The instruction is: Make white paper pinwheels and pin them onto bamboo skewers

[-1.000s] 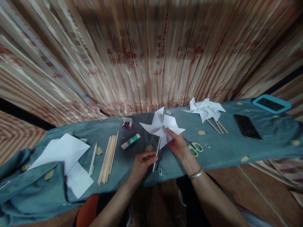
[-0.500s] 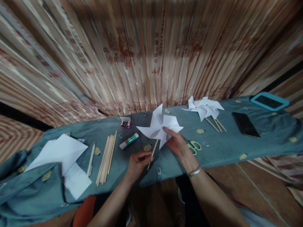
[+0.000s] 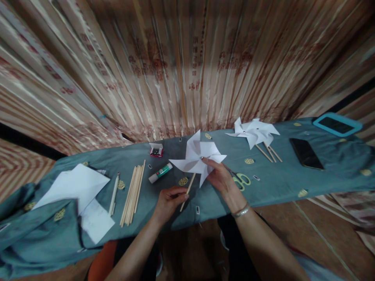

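A white paper pinwheel [image 3: 197,157] sits on a thin wooden stick [image 3: 187,191] above the teal tablecloth [image 3: 278,183]. My left hand [image 3: 170,200] is closed around the lower part of the stick. My right hand [image 3: 220,178] pinches the pinwheel's centre and its lower right blade. Green-handled scissors [image 3: 241,180] lie just right of my right hand. A green and white glue stick [image 3: 160,173] lies left of the pinwheel.
Finished white pinwheels [image 3: 254,133] on sticks lie at the back right. A black phone [image 3: 306,153] and a blue-framed tablet [image 3: 336,124] rest farther right. Several wooden sticks [image 3: 133,190], a pen [image 3: 114,195], white paper sheets [image 3: 76,187] and a small red box [image 3: 156,150] lie left. Striped curtain behind.
The pinwheel's stick has tilted, its lower end swinging left with my left hand. My right hand stays on the pinwheel's centre.
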Demonstrator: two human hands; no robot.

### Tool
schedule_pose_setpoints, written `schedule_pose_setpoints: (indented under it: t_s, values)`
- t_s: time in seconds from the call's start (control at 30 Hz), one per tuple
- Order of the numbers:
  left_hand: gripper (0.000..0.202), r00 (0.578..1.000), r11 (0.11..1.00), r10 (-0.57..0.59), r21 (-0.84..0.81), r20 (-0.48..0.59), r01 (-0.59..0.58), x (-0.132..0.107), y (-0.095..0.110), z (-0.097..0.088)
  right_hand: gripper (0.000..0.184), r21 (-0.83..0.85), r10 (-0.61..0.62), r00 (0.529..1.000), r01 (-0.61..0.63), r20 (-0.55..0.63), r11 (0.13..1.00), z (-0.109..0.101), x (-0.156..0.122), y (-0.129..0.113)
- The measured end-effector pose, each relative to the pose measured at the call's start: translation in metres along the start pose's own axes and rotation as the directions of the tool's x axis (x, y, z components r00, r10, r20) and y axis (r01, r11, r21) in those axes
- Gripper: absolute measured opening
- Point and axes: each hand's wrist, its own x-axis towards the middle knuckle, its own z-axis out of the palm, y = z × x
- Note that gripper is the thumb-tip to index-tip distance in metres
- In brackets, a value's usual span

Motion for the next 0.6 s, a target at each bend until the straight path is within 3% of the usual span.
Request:
schedule_pose_setpoints:
  t_s: [0.27, 0.5, 0.6]
  values:
    - [0.021, 0.998, 0.997, -0.061, -0.049, 0.005, 0.061, -0.0014, 0.0022, 0.0000, 0.049, -0.010, -0.080, 0.996, 0.080, 0.027, 0.997, 0.0005, 0.0024, 0.0037]
    - [0.018, 0.999, 0.999, -0.042, -0.023, -0.026, 0.042, -0.0024, 0.0017, -0.0003, 0.048, -0.064, -0.112, 0.994, 0.112, 0.016, 0.992, 0.0004, 0.0032, 0.0061]
    - [0.022, 0.996, 0.993, -0.083, -0.078, 0.009, 0.084, -0.0043, 0.0027, 0.0006, 0.047, -0.078, -0.128, 0.992, 0.128, 0.012, 0.989, 0.0013, 0.0038, 0.0061]
